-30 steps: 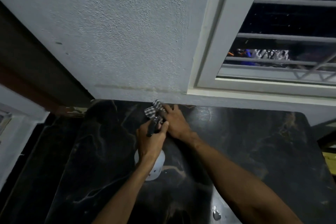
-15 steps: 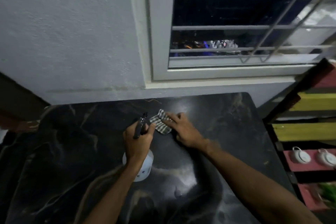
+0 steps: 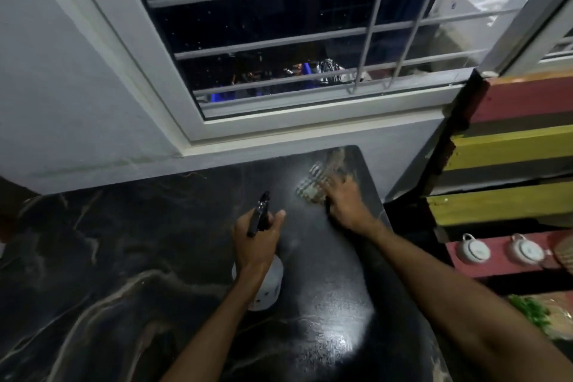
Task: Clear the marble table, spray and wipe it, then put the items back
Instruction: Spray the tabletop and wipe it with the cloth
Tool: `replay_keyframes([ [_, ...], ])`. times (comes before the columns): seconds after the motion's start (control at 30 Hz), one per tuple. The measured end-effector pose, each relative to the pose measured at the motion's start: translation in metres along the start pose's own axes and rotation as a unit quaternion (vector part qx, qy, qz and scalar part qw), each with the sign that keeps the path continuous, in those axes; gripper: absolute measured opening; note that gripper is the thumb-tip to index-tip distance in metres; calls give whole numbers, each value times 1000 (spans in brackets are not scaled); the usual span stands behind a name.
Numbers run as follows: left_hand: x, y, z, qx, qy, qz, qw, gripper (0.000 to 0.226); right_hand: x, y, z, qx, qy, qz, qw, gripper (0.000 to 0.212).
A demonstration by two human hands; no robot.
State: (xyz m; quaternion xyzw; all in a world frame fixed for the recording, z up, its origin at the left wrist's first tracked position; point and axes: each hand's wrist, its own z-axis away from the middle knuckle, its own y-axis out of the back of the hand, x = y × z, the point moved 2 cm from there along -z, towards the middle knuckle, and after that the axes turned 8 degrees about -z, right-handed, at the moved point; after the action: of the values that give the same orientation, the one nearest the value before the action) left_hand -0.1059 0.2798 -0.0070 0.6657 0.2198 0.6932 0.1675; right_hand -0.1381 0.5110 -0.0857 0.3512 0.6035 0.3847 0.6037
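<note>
Pressing a perhaps-checked cloth (image 3: 311,185), right hand (image 3: 344,205) sits by the table (image 3: 139,257) corner.

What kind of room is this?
Probably a home, perhaps a kitchen or dining corner: a black marble table stands under a white-framed barred window, and a red-and-yellow wooden shelf beside it holds white ceramic cups.

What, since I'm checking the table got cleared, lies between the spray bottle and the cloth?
Only bare dark marble table, under a faint whitish haze. In the head view, no object stands between the spray bottle and the cloth.
</note>
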Motion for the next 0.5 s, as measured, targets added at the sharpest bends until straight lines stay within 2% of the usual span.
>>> replay_keyframes([
  [0.03, 4, -8, 1, 4, 0, 1, 1000, 36, 15, 10, -15, 39, -83, -5, 996, 67],
  [0.07, 7, -16, 0, 9, 2, -2, 1000, 35, 23, 15, -28, 51, -125, -3, 991, 68],
  [0.1, 8, -22, -1, 12, 3, -4, 1000, 34, 23, 15, -37, 40, -113, 7, 993, 69],
  [0.2, 11, -32, -9, 23, -4, -22, 999, 32, 27, 13, -47, -24, 61, 25, 998, 71],
  [0.23, 13, -33, -12, 27, -7, -26, 999, 31, 39, 20, -56, -19, 71, 22, 997, 66],
  [0.27, 13, -35, -15, 30, -5, -30, 999, 30, 52, 27, -66, 11, 31, 10, 999, 60],
  [0.33, 12, -34, -17, 37, -5, -37, 999, 30, 65, 36, -71, 66, -101, -24, 992, 56],
  [0.37, 10, -31, -14, 41, -6, -38, 998, 30, 59, 29, -61, 56, -110, -25, 992, 60],
  [0.43, 9, -25, -5, 47, -5, -34, 998, 30, 39, 8, -19, -10, -8, -7, 1000, 70],
  [0.5, 8, -18, 5, 45, -2, -32, 998, 31, 37, 0, 26, -68, 112, -9, 991, 77],
])
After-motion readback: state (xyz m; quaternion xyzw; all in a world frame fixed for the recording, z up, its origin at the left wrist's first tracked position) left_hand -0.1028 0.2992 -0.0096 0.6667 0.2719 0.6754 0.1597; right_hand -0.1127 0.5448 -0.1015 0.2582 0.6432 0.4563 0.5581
